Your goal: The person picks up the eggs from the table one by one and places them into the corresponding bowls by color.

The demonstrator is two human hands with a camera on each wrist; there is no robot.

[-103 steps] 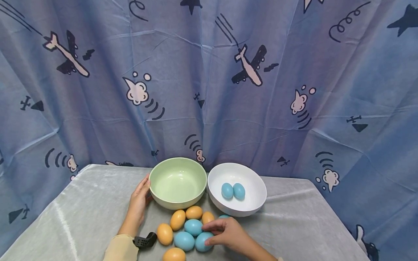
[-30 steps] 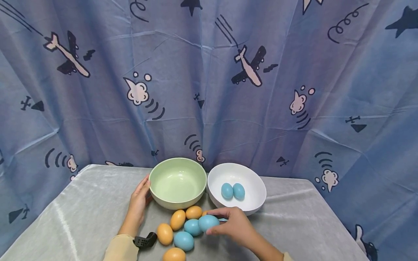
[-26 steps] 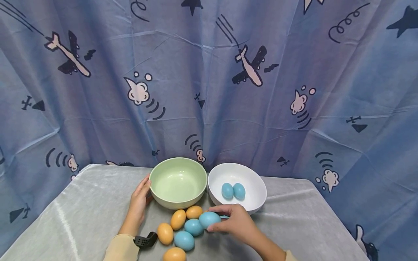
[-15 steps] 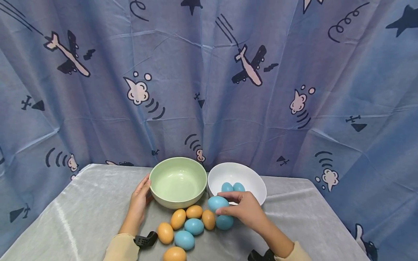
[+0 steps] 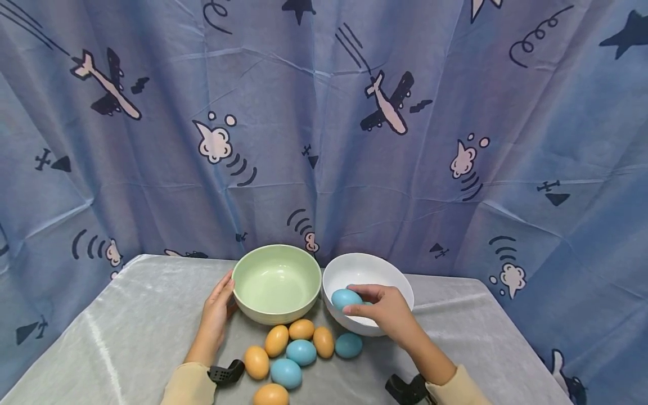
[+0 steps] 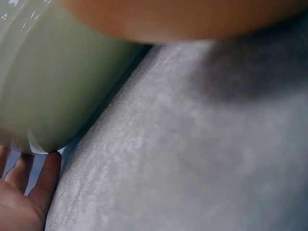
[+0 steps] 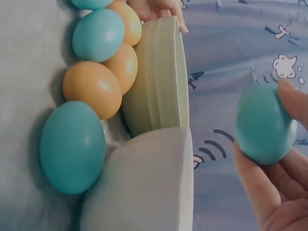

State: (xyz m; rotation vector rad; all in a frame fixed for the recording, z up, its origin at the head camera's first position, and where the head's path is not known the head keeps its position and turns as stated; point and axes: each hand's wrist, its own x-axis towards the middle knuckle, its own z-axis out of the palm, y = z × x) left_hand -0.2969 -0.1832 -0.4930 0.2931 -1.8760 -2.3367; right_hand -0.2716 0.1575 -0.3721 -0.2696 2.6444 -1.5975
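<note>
The left hand (image 5: pixel 217 306) reaches forward with its fingers (image 6: pixel 47 178) extended and slightly spread, the left forearm (image 5: pixel 202 346) slanting up behind it. The right hand (image 5: pixel 385 308) points leftward in a pinch, fingertips on the far side and thumb nearer the body, while the right forearm (image 5: pixel 427 354) angles back toward the lower right.

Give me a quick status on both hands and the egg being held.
Right hand pinching blue egg, above white bowl's rim. Left hand touching green bowl. Nothing visible between egg and white bowl.
</note>
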